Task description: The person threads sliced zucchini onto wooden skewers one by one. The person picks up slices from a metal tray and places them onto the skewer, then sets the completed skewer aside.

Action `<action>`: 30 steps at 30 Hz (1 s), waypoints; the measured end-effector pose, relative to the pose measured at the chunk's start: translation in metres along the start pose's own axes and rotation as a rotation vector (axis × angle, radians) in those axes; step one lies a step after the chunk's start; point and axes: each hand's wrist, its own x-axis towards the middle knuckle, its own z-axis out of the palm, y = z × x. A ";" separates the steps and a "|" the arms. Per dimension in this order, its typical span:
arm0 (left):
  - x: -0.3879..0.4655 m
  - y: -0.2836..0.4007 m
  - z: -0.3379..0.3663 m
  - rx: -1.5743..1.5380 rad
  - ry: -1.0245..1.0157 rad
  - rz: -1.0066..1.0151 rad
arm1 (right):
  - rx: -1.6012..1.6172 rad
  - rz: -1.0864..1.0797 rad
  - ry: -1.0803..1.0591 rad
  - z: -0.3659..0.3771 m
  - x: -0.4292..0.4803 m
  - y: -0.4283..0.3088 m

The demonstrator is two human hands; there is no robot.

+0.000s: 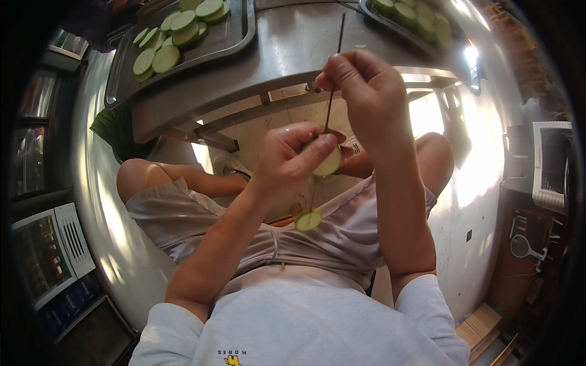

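Note:
My left hand [295, 151] pinches a round, green-skinned vegetable slice [329, 164], likely zucchini, between thumb and fingers. A thin dark skewer [330, 107] runs down to that slice from above. Higher up, the fingertips of my right hand [366, 82] are closed around the skewer, and its upper end sticks out past them. Below my left hand, a second slice [308, 221] hangs over my lap on a thin line. Whether this line is the skewer's lower part or a thread, I cannot tell.
Ahead stands a stainless steel table [293, 32]. On it, a metal tray [229, 51] at left and another tray [389, 27] at right hold several similar slices. Under the table's left corner is a bundle of long greens [116, 128]. My knees flank the table's front.

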 end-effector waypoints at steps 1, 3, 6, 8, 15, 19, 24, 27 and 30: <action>-0.003 -0.002 0.002 -0.009 0.001 -0.010 | 0.002 0.029 0.013 0.000 0.002 -0.001; -0.010 -0.005 0.008 -0.030 0.000 -0.027 | 0.001 0.084 0.042 -0.003 0.004 -0.007; -0.018 -0.009 0.010 -0.075 -0.014 -0.067 | 0.018 0.075 0.072 -0.003 0.004 -0.010; -0.021 -0.011 0.011 -0.072 -0.021 -0.086 | 0.005 0.078 0.084 -0.004 0.006 -0.010; -0.025 -0.013 0.012 -0.221 -0.068 -0.169 | 0.062 0.102 0.108 -0.010 0.012 -0.004; -0.026 -0.011 0.016 -0.221 -0.059 -0.158 | 0.091 0.102 0.121 -0.010 0.016 -0.008; -0.029 -0.012 0.013 -0.138 -0.031 -0.135 | 0.070 0.117 0.120 -0.010 0.018 -0.008; -0.027 -0.011 0.008 -0.072 -0.071 -0.125 | 0.091 0.125 0.165 -0.011 0.019 0.001; -0.029 -0.012 0.010 -0.095 -0.072 -0.113 | 0.105 0.145 0.160 -0.009 0.018 0.001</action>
